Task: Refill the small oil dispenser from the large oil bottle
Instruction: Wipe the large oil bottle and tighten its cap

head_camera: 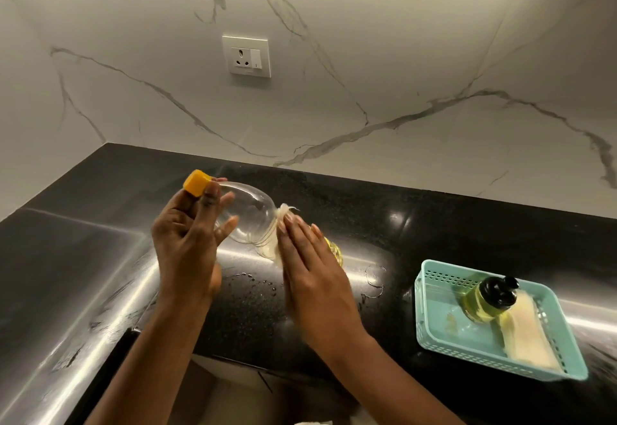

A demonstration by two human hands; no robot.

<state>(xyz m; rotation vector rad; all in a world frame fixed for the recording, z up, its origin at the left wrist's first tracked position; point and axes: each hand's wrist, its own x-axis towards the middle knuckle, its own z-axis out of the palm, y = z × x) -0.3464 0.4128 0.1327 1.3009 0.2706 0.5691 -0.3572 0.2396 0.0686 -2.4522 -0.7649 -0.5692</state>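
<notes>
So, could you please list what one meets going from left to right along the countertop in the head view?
Yellow cap → left hand → large oil bottle → right hand → teal basket → small oil dispenser.

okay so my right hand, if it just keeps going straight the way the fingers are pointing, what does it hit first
The right hand points up and slightly left, with its fingertips already at a pale cloth pressed on the tilted large oil bottle. It would meet that cloth and bottle first; depth is hard to judge.
</notes>
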